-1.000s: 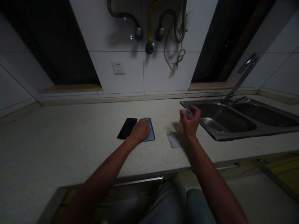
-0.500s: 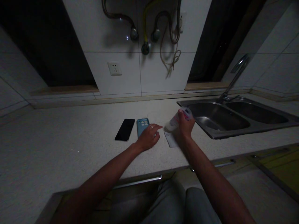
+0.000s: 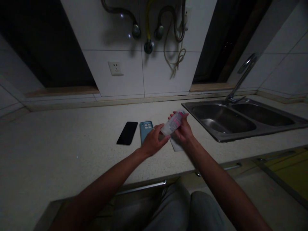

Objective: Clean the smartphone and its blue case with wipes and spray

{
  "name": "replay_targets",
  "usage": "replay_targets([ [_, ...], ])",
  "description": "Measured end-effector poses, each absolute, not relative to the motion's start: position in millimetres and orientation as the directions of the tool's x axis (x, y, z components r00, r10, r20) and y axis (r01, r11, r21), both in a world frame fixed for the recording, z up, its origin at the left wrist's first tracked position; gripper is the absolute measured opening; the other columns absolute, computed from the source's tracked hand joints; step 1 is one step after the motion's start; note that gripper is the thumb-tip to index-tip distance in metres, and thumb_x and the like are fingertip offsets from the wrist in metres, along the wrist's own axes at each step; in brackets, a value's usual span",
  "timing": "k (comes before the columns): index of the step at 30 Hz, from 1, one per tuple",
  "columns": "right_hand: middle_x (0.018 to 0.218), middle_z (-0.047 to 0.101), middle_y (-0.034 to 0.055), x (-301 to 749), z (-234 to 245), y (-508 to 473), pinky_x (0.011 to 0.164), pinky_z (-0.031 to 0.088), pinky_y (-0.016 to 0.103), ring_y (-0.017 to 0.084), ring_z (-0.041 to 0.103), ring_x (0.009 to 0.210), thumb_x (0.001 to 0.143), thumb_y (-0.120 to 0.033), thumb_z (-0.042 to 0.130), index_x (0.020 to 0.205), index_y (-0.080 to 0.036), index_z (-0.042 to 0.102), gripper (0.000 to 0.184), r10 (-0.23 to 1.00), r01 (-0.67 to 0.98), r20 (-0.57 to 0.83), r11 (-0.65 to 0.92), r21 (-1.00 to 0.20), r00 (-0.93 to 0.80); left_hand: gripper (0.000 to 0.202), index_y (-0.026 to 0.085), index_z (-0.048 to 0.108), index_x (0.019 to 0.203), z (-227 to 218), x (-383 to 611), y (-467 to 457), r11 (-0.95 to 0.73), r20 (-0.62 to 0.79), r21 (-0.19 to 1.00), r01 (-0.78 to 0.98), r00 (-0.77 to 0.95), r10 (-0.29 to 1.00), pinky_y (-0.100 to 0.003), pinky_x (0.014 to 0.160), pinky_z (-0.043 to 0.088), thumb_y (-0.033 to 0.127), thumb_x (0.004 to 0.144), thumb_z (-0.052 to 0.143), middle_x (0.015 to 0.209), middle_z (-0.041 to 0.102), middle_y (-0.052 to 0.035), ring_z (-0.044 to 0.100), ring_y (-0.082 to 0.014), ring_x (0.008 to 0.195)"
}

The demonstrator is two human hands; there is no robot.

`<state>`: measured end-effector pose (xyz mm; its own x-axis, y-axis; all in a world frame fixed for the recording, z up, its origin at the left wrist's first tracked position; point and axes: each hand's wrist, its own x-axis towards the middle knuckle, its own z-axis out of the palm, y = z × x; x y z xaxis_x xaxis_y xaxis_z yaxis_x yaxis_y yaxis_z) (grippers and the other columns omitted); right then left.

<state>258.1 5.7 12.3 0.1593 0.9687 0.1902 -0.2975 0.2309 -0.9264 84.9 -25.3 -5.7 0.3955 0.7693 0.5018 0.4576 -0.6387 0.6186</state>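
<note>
A translucent plastic packet with pink print (image 3: 173,123) is held tilted above the counter, its upper end towards the sink. My right hand (image 3: 184,132) grips its upper right part, thumb on top and fingers behind. At the lower left end, my left hand (image 3: 153,141) closes thumb and fingers round the packet's edge. A blue-green phone case (image 3: 144,131) lies just left of my left hand, partly covered by it. Left of the case lies a black phone (image 3: 127,133), screen up. Under my right hand, a flat pale sheet or card (image 3: 176,146) is partly hidden.
A steel double sink (image 3: 223,120) with a tall faucet (image 3: 243,77) is set in the counter at right. The pale counter (image 3: 60,134) runs left. On the tiled wall are a socket (image 3: 115,68), hoses and valves (image 3: 148,47), and a looped cord (image 3: 179,59).
My right hand has turned the packet so its printed side faces up, moving it slightly left. My left hand has opened from a pointing pose and taken hold of its lower end.
</note>
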Motion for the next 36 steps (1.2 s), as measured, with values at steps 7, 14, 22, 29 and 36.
replay_targets([
  [7,0.108,0.072,0.0102,254.1,17.8,-7.0,0.087,0.057,0.039,0.026,0.069,0.101,0.074,-0.086,0.049,0.106,-0.023,0.062,0.072,0.989,-0.411,0.139,0.109,-0.905,-0.044,0.062,0.016,0.040,0.139,-3.4,87.8,-34.8,-0.621,0.441,0.589,0.517,0.438,0.783,-0.045,0.096,0.049,0.042,0.086,0.060,0.130,0.061,-0.0157,0.060,-0.0295,0.114],
  [14,0.079,0.074,0.0062,248.0,17.9,-10.1,0.079,0.059,0.036,0.022,0.071,0.078,0.076,-0.071,0.063,0.089,-0.019,0.068,0.054,0.990,-0.550,0.124,0.065,-0.832,-0.071,0.063,0.019,0.039,0.136,1.5,87.3,-36.7,-0.592,0.384,0.625,0.509,0.460,0.801,-0.039,0.092,0.049,0.029,0.079,0.063,0.130,0.059,-0.0139,0.061,-0.0268,0.109],
  [22,0.056,0.068,0.0030,248.1,18.3,-5.6,0.052,0.056,0.027,0.017,0.065,0.050,0.077,-0.061,0.068,0.068,-0.019,0.065,0.043,0.997,-0.728,0.070,0.030,-0.685,-0.025,0.053,0.019,0.039,0.127,8.9,92.3,-41.3,-0.486,0.250,0.820,0.302,0.574,0.779,-0.028,0.065,0.042,0.030,0.081,0.061,0.097,0.057,-0.0032,0.052,-0.0154,0.075],
  [29,0.053,0.067,0.0023,249.4,20.9,-4.3,0.047,0.055,0.026,0.016,0.063,0.046,0.080,-0.056,0.067,0.065,-0.018,0.062,0.041,0.999,-0.736,0.022,-0.010,-0.676,-0.034,0.051,0.021,0.040,0.127,6.1,91.4,-40.5,-0.352,0.190,0.923,0.154,0.612,0.768,-0.026,0.065,0.039,0.033,0.083,0.062,0.090,0.050,0.0012,0.047,-0.0142,0.075],
  [36,0.055,0.066,-0.0001,248.3,23.4,-4.3,0.046,0.055,0.025,0.015,0.063,0.046,0.083,-0.048,0.067,0.067,-0.018,0.061,0.035,1.000,-0.758,-0.013,0.012,-0.652,0.027,0.052,0.022,0.041,0.127,1.0,92.0,-37.5,-0.292,0.167,0.951,0.103,0.624,0.763,-0.027,0.068,0.041,0.031,0.081,0.064,0.095,0.051,-0.0007,0.048,-0.0152,0.081],
])
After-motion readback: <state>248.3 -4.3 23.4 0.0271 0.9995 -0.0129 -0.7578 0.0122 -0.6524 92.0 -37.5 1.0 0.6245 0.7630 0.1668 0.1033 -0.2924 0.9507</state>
